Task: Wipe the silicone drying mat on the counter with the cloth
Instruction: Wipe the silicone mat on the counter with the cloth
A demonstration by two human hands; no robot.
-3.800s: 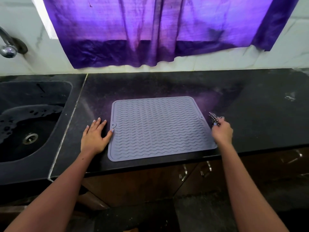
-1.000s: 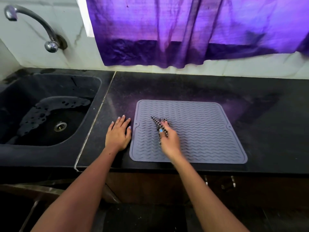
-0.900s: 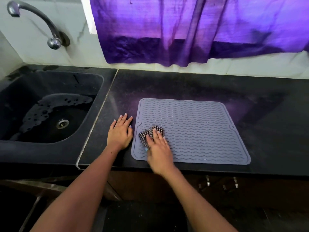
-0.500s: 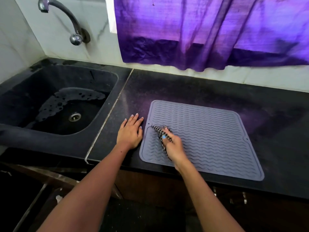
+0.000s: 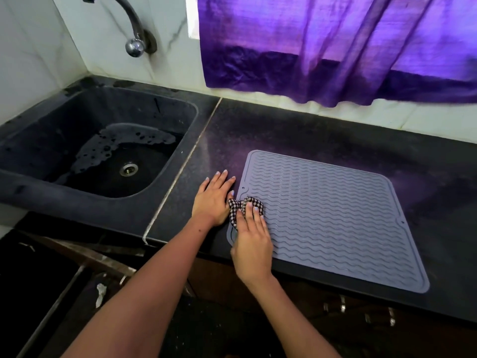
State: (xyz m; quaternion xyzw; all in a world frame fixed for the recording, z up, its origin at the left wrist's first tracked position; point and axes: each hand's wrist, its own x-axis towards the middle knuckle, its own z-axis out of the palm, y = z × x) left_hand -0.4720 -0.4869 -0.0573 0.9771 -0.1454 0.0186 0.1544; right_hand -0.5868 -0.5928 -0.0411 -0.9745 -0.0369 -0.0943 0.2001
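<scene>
A grey silicone drying mat [image 5: 330, 218] with wavy ridges lies flat on the black counter [image 5: 296, 133]. A small black-and-white checked cloth [image 5: 238, 205] sits bunched at the mat's left edge. My right hand [image 5: 251, 241] presses the cloth onto the mat with straight fingers laid over it. Flat on the counter just left of the mat lies my left hand [image 5: 214, 197], fingers straight, its edge touching the mat and the cloth.
A black sink [image 5: 103, 151] with water on its bottom lies to the left, under a curved metal tap [image 5: 134, 34]. A purple curtain [image 5: 335, 47] hangs over the white wall behind. Drawer handles [image 5: 361, 313] show below the counter's front edge.
My right hand has slid the cloth back to the mat's left edge and flattened over it. The left hand has stayed flat beside the mat. The view has swung left.
</scene>
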